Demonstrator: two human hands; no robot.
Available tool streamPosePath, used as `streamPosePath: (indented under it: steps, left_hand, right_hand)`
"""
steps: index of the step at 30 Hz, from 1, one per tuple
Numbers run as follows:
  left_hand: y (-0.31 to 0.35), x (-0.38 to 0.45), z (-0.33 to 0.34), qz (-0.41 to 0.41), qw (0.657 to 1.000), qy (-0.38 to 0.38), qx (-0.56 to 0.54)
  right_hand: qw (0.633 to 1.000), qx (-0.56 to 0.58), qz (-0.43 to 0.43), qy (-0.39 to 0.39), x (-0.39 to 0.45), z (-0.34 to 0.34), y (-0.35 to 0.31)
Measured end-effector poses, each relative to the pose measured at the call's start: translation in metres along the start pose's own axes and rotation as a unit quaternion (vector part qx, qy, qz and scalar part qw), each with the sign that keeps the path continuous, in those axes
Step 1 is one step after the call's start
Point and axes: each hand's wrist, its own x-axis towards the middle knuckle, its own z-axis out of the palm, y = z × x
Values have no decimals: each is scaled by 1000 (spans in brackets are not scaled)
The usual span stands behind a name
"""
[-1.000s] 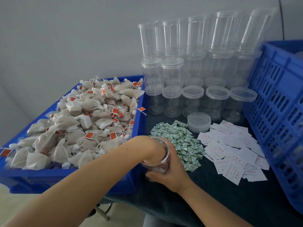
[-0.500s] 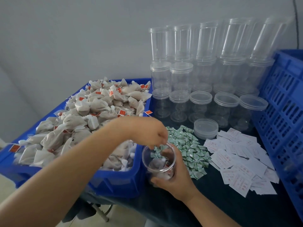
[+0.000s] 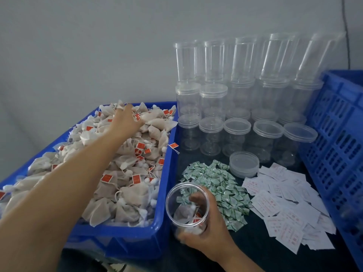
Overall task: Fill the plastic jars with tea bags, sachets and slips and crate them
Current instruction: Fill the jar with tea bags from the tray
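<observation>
Your right hand [image 3: 206, 230] is wrapped around the open clear plastic jar [image 3: 187, 208] at about 6 o'clock on the dark tabletop [image 3: 261, 252], fingers curled around its far side and thumb across the near base. The jar stands upright with its mouth open, just beside the right wall of the shallow blue plastic bin [image 3: 157, 230], and a few tea bags with red tags lie in its bottom.

Your left hand [image 3: 124, 122] reaches out to about 11 o'clock, over the far part of the heap of beige mesh tea bags [image 3: 125, 173] that fills the bin. Its fingers are spread and touching the bags there; you cannot tell whether any bag is pinched yet.

At 4 o'clock from the jar's mouth, touching it on the right, lies the pile of small green-and-white sachets [image 3: 218, 185]. Further toward 3 o'clock, the white paper slips with red print [image 3: 284, 209] are scattered loosely. A loose clear round lid [image 3: 244, 163] sits between the sachets and the stacked empty clear lidded jars [image 3: 237, 107] at 12 to 1 o'clock. The tall blue slotted plastic crate [image 3: 337, 146] stands along the 3 o'clock edge.
</observation>
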Motion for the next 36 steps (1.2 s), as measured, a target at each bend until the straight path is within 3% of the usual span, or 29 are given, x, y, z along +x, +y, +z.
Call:
streamPosePath:
  steps: [8,14,24,36]
  left_hand:
    - [-15,10,10,-14,1000,2,9]
    - [-20,1,-4,49,998,41,-25]
    - [17,-62,-55,194,977,-62,-65]
    - [62,-160,-51,347,913,-198,-87]
  right_hand:
    - [1000,-2,-7,4,1,0,0]
    - [1000,-4,-5,6,1,1,3]
    - [1000,-7,-21,14,3,3,7]
    - [1000,1,-25,7,4,2,1]
